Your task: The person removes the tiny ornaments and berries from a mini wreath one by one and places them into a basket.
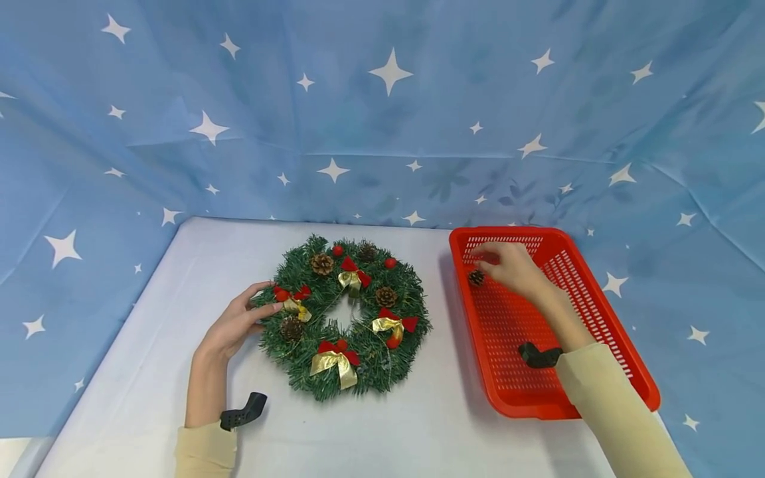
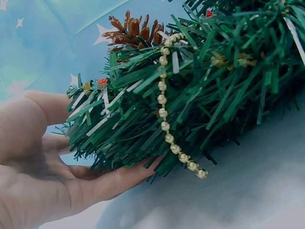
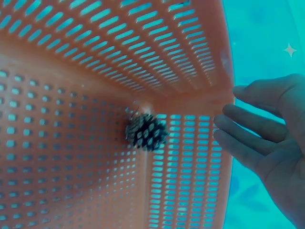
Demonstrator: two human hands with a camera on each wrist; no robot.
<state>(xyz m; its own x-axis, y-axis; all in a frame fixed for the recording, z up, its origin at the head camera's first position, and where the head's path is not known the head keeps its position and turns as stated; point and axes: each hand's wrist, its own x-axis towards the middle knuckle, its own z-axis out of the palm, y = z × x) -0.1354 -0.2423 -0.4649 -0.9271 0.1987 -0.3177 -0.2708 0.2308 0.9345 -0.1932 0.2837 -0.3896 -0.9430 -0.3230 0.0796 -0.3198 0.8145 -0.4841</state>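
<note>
Red basket mesh lies under the right hand [image 1: 508,264], whose fingers are loose and apart just beside a lone pine cone [image 3: 146,132] resting free in the far corner of the basket [image 1: 597,312]. By my judgement one cone is off. The left hand [image 1: 236,325], fingers straight, steadies the wreath [image 1: 346,318] on the table [image 1: 179,285], where four cones remain.

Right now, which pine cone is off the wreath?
The small dark pine cone lying loose in the red basket, by the right hand. The other cones all sit on the wreath.
</note>
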